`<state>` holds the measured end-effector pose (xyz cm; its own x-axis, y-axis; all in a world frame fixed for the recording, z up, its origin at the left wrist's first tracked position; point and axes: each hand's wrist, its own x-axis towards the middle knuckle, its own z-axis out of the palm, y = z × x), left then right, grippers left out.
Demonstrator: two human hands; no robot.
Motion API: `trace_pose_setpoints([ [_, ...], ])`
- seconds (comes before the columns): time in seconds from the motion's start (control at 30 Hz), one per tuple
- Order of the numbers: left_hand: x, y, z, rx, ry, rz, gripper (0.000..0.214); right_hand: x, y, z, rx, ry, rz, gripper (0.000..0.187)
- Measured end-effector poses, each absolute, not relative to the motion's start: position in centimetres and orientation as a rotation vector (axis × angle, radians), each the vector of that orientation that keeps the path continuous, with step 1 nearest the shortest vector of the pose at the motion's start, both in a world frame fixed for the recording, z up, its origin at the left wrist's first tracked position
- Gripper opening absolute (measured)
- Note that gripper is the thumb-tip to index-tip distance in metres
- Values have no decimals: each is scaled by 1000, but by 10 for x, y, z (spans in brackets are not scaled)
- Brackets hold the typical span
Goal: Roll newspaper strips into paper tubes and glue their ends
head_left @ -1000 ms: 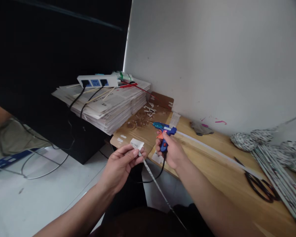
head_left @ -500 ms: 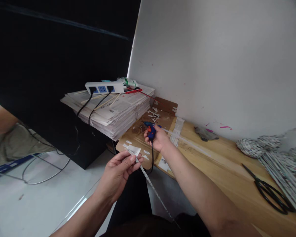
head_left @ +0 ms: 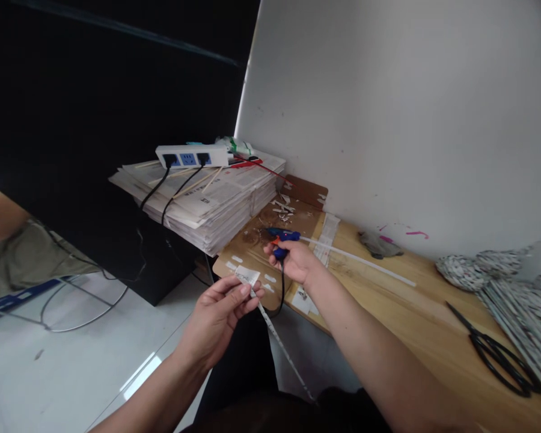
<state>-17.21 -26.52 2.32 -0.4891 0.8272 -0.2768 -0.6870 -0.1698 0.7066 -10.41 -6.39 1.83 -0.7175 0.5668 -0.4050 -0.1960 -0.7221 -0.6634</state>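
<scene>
Between the thumb and fingers of my left hand [head_left: 225, 313] is the upper end of a thin rolled newspaper tube [head_left: 279, 343]. A loose flap of printed paper [head_left: 247, 275] sticks out at its top, and the tube slants down toward my lap. My right hand [head_left: 293, 258] is closed round the handle of a blue hot glue gun [head_left: 283, 236] with an orange trigger. Its nozzle points left over the brown board, and a long white glue stick [head_left: 360, 260] trails out of its back. The handle's lower part is partly hidden by my fingers.
A stack of newspapers [head_left: 234, 210] carries a white power strip [head_left: 216, 156] with two black plugs. Paper scraps [head_left: 284, 207] lie on the brown board [head_left: 223, 258]. To the right are black scissors [head_left: 491, 355] and several paper tubes [head_left: 518, 331]. Another person's arm [head_left: 0, 216] shows at left.
The glue gun in my right hand has turned to lie more level, with its glue stick now plainly seen. My left hand keeps its hold on the paper tube. The view has shifted slightly.
</scene>
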Motion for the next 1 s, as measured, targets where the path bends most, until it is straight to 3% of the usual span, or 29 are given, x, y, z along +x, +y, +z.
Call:
trace_pose_setpoints([
  [0.3,-172,-265,23,203,992,1827,21,-108,-67,28,-865,-797,2362,27],
  [0.57,-165,-263,25,194,993,1798,22,-119,-65,31,-859,-794,2315,17],
  [0.8,-155,-260,32,220,978,1791,24,-96,-70,21,-1191,-1435,2016,22],
  [0.93,-149,-254,39,256,959,1815,23,-55,-100,29,-971,-1662,1778,21],
  [1.0,-146,-248,42,276,925,1825,22,-33,-123,36,-802,-1740,1871,25],
])
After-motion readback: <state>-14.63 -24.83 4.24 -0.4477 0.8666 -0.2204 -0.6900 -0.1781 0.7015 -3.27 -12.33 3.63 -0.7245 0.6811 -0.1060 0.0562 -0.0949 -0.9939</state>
